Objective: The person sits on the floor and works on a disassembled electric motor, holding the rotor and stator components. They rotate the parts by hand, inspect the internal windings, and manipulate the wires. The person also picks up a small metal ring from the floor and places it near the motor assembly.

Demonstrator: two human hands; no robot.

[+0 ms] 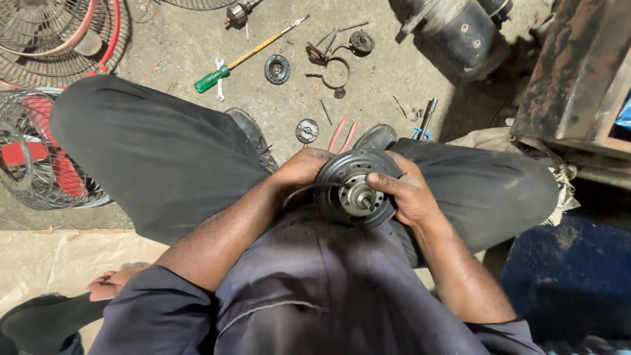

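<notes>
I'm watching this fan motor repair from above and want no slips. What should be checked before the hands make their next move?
1. Round dark metal fan motor housing gripped on both sides: ok.
2. Left hand on its rim: ok.
3. Right hand, thumb toward the silver centre shaft: ok.
4. Housing supported over the lap: ok.
5. Green-handled screwdriver on the concrete floor, out of hand: ok.
6. Wiring behind the housing: cannot tell.
</notes>
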